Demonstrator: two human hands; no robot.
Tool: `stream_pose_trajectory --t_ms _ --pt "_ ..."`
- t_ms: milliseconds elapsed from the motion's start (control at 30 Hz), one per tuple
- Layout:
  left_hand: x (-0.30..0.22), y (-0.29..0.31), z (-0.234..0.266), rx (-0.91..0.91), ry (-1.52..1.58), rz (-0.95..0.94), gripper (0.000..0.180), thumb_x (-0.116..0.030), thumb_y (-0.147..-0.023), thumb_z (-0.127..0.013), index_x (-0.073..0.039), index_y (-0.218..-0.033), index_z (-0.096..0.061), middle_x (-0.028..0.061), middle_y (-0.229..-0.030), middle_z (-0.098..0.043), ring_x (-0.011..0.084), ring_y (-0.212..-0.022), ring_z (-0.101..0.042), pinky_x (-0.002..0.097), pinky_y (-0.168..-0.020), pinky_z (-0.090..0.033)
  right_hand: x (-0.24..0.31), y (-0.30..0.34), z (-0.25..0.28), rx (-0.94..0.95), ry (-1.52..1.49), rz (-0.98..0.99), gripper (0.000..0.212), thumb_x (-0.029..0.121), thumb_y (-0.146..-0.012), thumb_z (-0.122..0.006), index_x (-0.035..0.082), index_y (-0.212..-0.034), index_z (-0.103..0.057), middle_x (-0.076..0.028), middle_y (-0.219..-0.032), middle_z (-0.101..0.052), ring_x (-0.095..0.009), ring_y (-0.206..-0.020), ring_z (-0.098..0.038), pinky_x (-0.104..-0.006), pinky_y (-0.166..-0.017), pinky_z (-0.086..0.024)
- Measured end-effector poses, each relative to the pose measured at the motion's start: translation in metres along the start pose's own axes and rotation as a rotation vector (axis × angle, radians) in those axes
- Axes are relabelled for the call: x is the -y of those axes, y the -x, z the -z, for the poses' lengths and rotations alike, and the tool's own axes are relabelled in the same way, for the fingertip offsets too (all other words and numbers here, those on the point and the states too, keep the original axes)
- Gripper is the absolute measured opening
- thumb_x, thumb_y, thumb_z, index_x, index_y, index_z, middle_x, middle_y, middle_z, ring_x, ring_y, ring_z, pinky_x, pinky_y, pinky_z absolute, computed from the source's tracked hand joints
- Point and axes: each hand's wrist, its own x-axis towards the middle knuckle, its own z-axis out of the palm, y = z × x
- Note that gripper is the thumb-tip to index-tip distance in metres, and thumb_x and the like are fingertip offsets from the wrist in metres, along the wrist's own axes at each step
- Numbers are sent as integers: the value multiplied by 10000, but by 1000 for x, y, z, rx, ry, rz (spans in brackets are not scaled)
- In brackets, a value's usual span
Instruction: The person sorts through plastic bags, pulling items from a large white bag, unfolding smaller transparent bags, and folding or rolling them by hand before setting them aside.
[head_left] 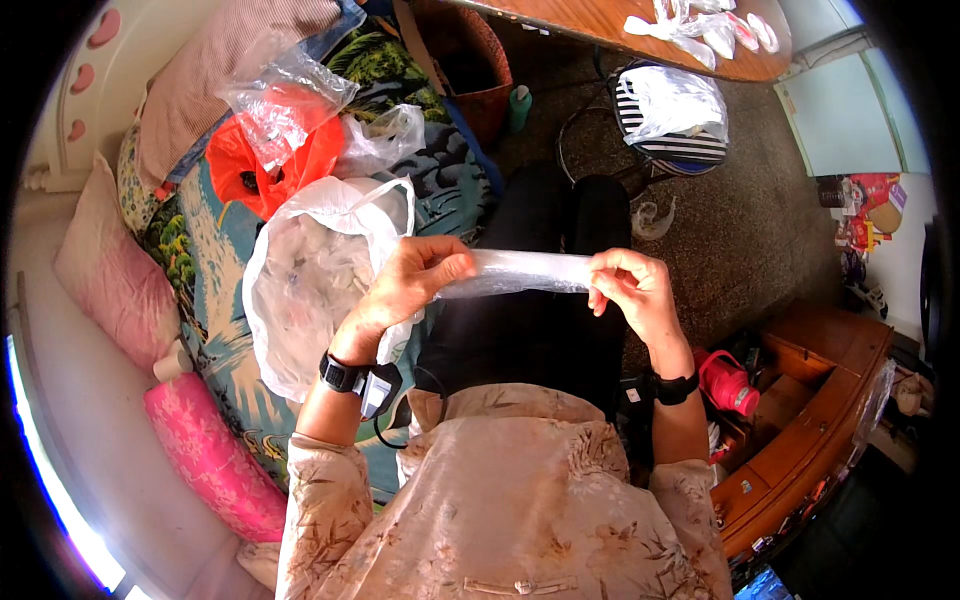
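Note:
A clear plastic bag point(525, 272), folded into a long narrow strip, is stretched level above my lap. My left hand point(415, 280) pinches its left end between thumb and fingers. At the other end, my right hand point(632, 290) grips the strip the same way. Close beside my left forearm, a white plastic carrier bag point(265, 290) stands with its mouth wide, full of crumpled clear bags point(325, 265). Behind it on the bed lie a red plastic bag point(240, 155) and a loose clear bag point(385, 140).
Left of me is a bed with a patterned blue sheet point(215, 320), pillows and a pink bolster point(215, 455). Ahead are a wooden table point(580, 20) with knotted bags and a striped stool point(640, 135). A wooden cabinet point(800, 430) and pink bottle point(730, 385) stand right.

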Motion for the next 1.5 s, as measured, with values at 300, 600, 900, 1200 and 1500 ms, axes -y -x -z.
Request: stream_pose_trajectory --t_ms 300,600,900,1200,1500 --pt "-7 4 2 22 -304 225 92 -86 -926 -642 -37 -1004 -649 -31 -828 -599 47 -764 -522 228 -669 -423 6 3 -3 16 -37 -112 127 31 -997 -522 -20 -1001 -638 -68 -778 -635 -118 -544 -603 -235 -507 -521" --pt "19 10 27 103 -188 167 98 47 -857 -554 -20 -893 -615 -17 -828 -584 99 -795 -544 267 -747 -440 6 9 -5 -42 -299 62 267 -113 -895 -409 -48 -812 -655 -105 -801 -627 -139 -583 -610 -263 -544 -535" --pt "-3 -12 -66 227 -608 -259 366 -197 -895 -696 -18 -1190 -577 188 -978 -642 378 -982 -598 454 -834 -472 22 17 -45 52 272 252 176 -136 -850 -486 -49 -839 -638 -118 -865 -661 -147 -631 -645 -248 -568 -504" --pt "7 7 -83 181 -1075 -436 287 -295 -947 -626 -60 -810 -532 140 -595 -577 333 -536 -606 404 -455 -447 36 21 -35 101 633 355 385 100 -896 -625 24 -1256 -512 -172 -1314 -514 -343 -1225 -499 -430 -1052 -392" --pt "3 13 -74 299 -937 -333 288 -313 -970 -594 -31 -923 -621 157 -656 -607 351 -602 -625 427 -501 -454 -13 31 -57 326 635 88 265 214 -1032 -508 -30 -980 -600 -189 -791 -669 -330 -703 -666 -386 -622 -501"
